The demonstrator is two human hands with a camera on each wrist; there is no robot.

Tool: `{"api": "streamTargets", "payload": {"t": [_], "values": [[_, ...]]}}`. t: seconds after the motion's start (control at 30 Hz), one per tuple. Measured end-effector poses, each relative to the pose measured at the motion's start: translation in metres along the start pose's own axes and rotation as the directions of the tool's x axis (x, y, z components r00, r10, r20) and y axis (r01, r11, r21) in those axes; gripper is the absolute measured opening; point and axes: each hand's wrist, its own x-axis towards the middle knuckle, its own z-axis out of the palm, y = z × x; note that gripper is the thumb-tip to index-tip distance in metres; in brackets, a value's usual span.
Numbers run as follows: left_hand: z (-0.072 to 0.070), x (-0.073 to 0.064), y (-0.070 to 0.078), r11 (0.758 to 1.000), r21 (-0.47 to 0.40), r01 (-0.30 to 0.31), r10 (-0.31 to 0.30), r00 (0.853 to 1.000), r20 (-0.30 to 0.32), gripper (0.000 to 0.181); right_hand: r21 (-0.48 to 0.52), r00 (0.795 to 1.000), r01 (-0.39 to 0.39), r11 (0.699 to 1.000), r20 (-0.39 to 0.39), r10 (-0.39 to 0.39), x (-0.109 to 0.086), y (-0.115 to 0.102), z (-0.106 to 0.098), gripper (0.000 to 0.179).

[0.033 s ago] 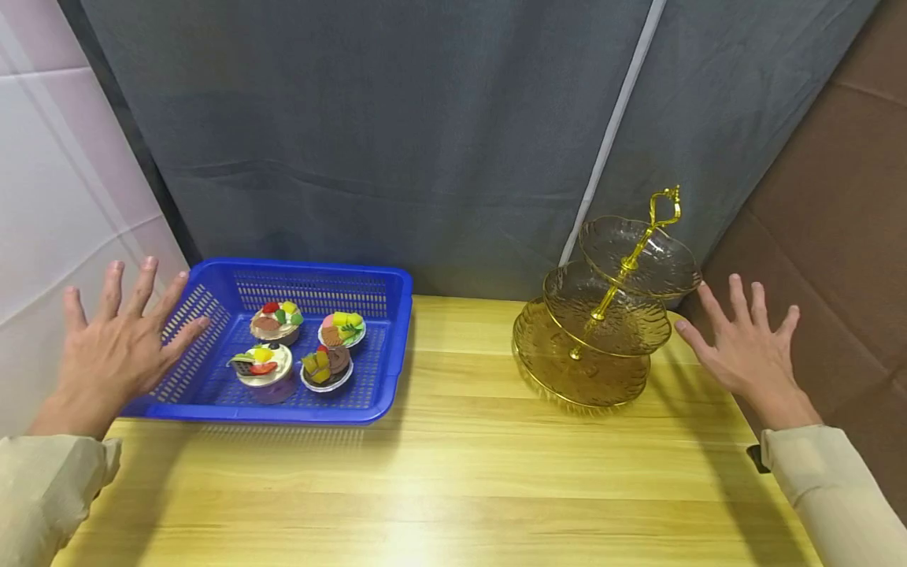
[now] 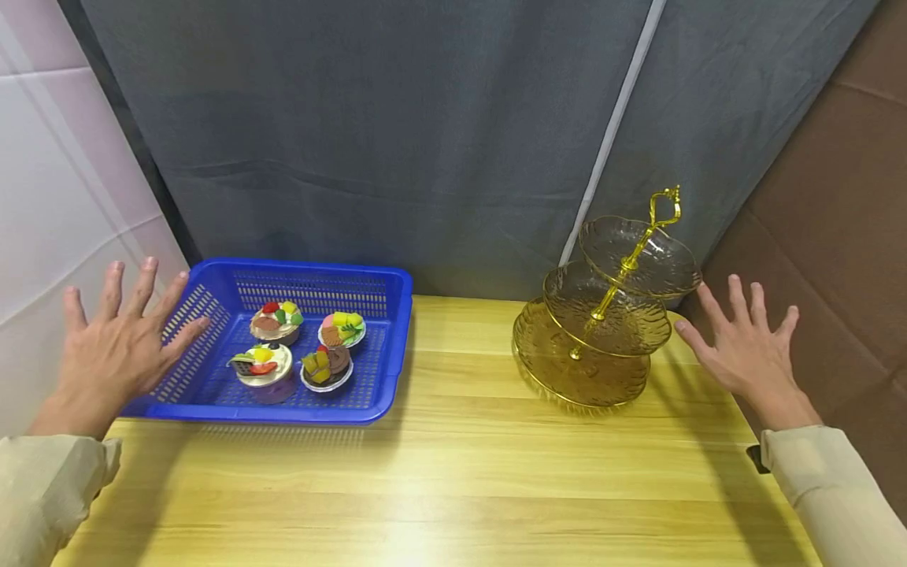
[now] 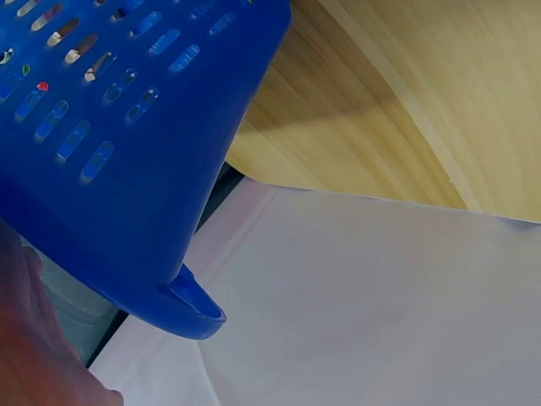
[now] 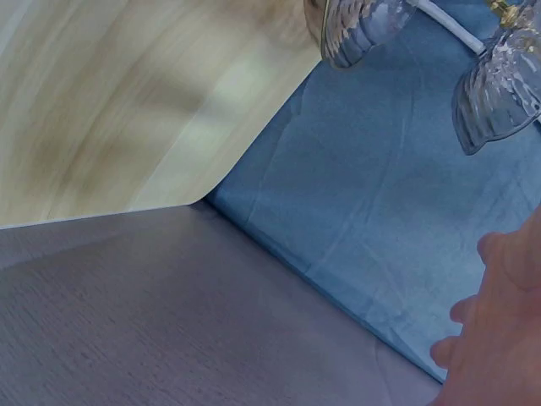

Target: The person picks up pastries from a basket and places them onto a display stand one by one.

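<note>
Four round, colourful-topped cupcakes (image 2: 266,373), probably light, best pinched by their sides, inside a blue slotted plastic basket (image 2: 255,413) on a wooden tabletop (image 2: 453,472). Right of the basket, a translucent amber three-tier stand (image 2: 611,294). Left hand (image 2: 116,346) beside the basket, right hand (image 2: 751,350) far right; both spread, empty.

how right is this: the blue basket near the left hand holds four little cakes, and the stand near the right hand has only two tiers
Not quite: the stand has three tiers, not two, as the head view shows. The rest is right: the blue basket near the left hand holds four little cakes, and the stand is near the right hand.
</note>
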Motion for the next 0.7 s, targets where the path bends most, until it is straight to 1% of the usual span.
{"api": "streamTargets", "payload": {"t": [0.23,0.43,0.7], "values": [[0.000,-0.002,-0.002,1.000,0.003,-0.007,0.007,1.000,-0.006,0.083,0.001,1.000,0.010,1.000,0.009,-0.010,-0.003,-0.003,-0.001,0.077],[-0.001,-0.003,-0.003,1.000,0.012,-0.012,0.012,1.000,-0.006,0.084,-0.017,1.000,0.021,1.000,0.000,-0.021,-0.007,-0.005,-0.006,0.077],[-0.002,-0.007,-0.001,0.999,0.013,-0.047,0.047,0.999,-0.009,0.080,-0.009,0.999,0.046,0.999,0.015,-0.046,-0.015,-0.012,-0.008,0.077]]}}
